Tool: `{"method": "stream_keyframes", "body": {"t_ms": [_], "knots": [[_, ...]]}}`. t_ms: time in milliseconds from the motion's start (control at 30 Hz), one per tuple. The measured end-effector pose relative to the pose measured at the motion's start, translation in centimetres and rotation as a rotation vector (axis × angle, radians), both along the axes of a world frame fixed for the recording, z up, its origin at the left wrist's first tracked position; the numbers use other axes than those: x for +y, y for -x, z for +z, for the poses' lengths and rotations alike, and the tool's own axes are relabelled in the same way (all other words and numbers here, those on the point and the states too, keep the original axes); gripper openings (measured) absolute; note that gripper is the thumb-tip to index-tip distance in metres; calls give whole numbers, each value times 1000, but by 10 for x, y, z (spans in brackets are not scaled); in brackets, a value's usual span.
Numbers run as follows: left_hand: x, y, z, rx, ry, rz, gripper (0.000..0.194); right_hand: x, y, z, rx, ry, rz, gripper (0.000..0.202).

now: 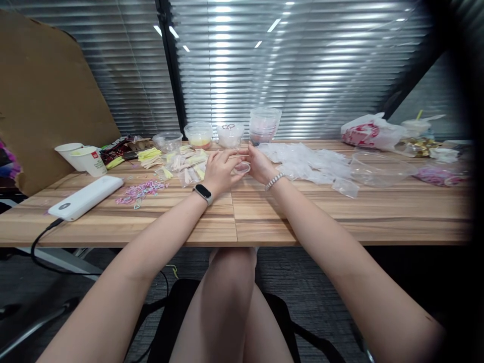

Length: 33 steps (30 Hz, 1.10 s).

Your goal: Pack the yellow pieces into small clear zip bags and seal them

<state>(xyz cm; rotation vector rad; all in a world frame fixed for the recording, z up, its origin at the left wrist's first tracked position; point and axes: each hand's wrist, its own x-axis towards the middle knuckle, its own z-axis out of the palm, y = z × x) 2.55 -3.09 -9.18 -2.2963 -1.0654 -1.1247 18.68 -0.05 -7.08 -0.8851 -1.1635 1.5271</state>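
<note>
Cups (83, 158): far left of the hands, on the worktop (302, 212).
Power bank (86, 197): left of the hands, near the front edge.
Bands (140, 191): loose pink heap just left of the left hand.
Left hand (219, 171): fingers curled, pinching a small clear bag (242, 168).
Bag: between both hands, just above the worktop.
Right hand (259, 165): fingers pressed on the bag's other side.
Tubs (230, 133): behind the hands, by the blinds.
Bag pile (308, 162): right of the right hand.
</note>
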Motion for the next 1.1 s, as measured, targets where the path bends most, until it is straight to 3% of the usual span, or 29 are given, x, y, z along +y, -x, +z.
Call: {"method": "stream_keyframes", "body": {"t_ms": [833, 1100], "knots": [[3, 2, -1, 0, 9, -1, 33, -6, 1, 5, 43, -12, 45, 44], [4, 3, -4, 10, -25, -4, 34, 4, -6, -2, 15, -13, 36, 45]]}}
